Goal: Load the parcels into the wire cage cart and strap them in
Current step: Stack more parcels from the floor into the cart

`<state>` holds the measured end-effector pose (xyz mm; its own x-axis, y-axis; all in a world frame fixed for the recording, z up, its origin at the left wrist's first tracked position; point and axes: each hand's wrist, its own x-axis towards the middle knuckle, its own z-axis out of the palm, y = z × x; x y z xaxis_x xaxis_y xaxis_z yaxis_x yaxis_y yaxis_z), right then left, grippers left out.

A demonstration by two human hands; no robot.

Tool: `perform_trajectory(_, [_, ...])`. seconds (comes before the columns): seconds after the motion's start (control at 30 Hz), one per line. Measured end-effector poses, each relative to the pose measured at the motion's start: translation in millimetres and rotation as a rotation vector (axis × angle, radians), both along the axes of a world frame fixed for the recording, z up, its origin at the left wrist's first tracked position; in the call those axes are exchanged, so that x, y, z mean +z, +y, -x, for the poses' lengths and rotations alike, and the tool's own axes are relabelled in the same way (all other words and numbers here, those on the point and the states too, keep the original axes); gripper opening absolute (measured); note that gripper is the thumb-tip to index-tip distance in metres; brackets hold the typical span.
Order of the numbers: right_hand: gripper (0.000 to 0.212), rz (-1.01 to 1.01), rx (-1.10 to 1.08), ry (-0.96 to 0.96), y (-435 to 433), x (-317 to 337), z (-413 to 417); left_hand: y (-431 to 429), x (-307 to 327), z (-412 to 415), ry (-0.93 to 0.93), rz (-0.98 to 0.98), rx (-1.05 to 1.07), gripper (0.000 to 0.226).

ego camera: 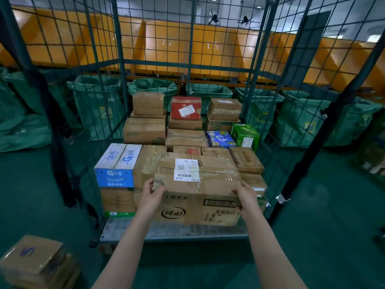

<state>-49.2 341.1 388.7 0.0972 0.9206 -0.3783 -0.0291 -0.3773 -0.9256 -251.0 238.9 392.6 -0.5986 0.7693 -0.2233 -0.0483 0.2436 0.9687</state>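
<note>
Item: taped cardboard parcel [208, 188], at the near open side of the wire cage cart [129, 228], right of a blue-and-white carton [116, 165].
Hold: my left hand [153, 192] grips its near-left corner and my right hand [246, 197] its right edge.
Handling: probably stiff and fairly heavy. The glossy tape looks slippery, so bare cardboard is the better hold.

Cart deck [125, 229]: grey metal, bare strip showing at front left. Directly on it: big carton [200, 203] at the front edge, green-edged box [119, 214] left of it, under a stack. Green floor [312, 236]: pile [35, 261] of cartons at my left, sacks [98, 105] beyond the cart.
</note>
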Motion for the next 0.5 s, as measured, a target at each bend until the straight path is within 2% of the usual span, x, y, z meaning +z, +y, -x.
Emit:
perform_trajectory(0.37, [0.037,-0.025,-0.059,0.009,166,-4,64,175,3,63,0.047,0.035,-0.042,0.046])
perform_trajectory(0.5, [0.050,-0.016,-0.044,0.004,216,-13,86,226,-2,85,0.050,0.043,-0.059,0.045])
